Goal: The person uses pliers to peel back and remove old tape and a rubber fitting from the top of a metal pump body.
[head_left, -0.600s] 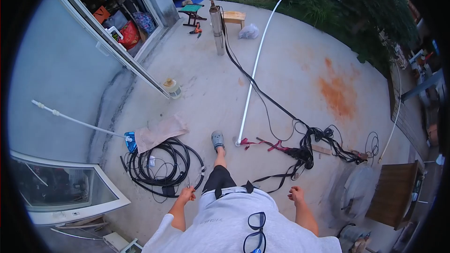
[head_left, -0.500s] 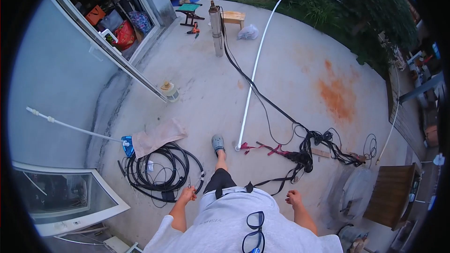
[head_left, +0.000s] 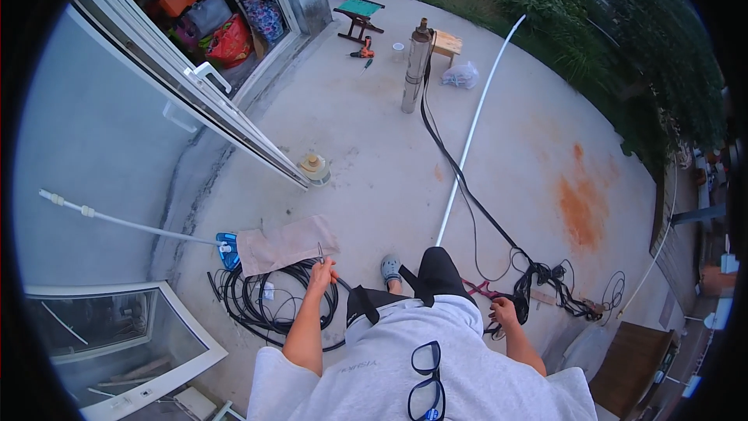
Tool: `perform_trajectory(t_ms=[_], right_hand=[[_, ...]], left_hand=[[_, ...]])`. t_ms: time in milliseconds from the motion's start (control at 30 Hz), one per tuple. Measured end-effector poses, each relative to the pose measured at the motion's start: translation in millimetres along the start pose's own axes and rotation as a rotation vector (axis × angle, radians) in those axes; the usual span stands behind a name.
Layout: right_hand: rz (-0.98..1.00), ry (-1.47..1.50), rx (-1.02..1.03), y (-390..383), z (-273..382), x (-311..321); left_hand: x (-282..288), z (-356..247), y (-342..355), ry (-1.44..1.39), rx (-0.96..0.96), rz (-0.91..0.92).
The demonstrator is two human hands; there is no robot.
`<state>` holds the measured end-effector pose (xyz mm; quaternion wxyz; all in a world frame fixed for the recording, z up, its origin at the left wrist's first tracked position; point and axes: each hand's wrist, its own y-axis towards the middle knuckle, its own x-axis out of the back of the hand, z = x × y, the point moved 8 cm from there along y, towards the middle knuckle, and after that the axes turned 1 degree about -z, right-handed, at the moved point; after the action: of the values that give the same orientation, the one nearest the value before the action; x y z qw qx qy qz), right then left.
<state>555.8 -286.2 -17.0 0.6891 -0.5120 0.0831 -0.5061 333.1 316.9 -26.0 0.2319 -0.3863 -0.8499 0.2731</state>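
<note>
My left hand (head_left: 322,274) is closed on a thin metal tool (head_left: 319,250), too small to tell its kind, which sticks up past the fingers. Below it on the floor lie a coil of black hose (head_left: 234,304) and a pinkish-beige cloth (head_left: 284,243), partly over the coil. A blue pool-vacuum-like head (head_left: 227,249) on a white pole (head_left: 148,229) rests beside the cloth. My right hand (head_left: 503,312) hangs at my right side, fingers loosely bent and apart, with nothing visible in it. Near it lie a red strap (head_left: 481,290) and tangled black cable (head_left: 538,277).
A long white pipe (head_left: 481,109) crosses the concrete ahead. Black cable runs to an upright metal cylinder (head_left: 415,70). Around it are a wooden stool (head_left: 447,43), a plastic bag (head_left: 461,75), an orange drill (head_left: 364,49) and a green folding stool (head_left: 360,8). A jug (head_left: 315,169) stands by the sliding door.
The view has shifted, so the floor things sit farther right. My left hand has risen forward with the tool, now over the cloth's edge. My right leg has come forward.
</note>
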Motion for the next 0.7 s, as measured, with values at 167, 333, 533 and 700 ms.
perform_trajectory(t_ms=[167, 333, 533, 700], right_hand=[[-0.007, -0.061, 0.081, 54.4, 99.1, -12.0], [0.037, -0.067, 0.071, 86.8, 195.5, -42.7], [0.028, -0.066, -0.046, 170.5, 256.4, -66.9], [0.006, 0.039, -0.005, 220.6, 367.7, -68.3]], left_hand=[[0.9, -39.5, 15.9, -0.112, 0.038, -0.053], [11.6, -37.6, 47.8, -0.069, 0.164, -0.076], [24.4, -106.7, 139.9, -0.06, 0.242, -0.153], [29.4, -231.4, 240.2, -0.073, 0.191, -0.151]])
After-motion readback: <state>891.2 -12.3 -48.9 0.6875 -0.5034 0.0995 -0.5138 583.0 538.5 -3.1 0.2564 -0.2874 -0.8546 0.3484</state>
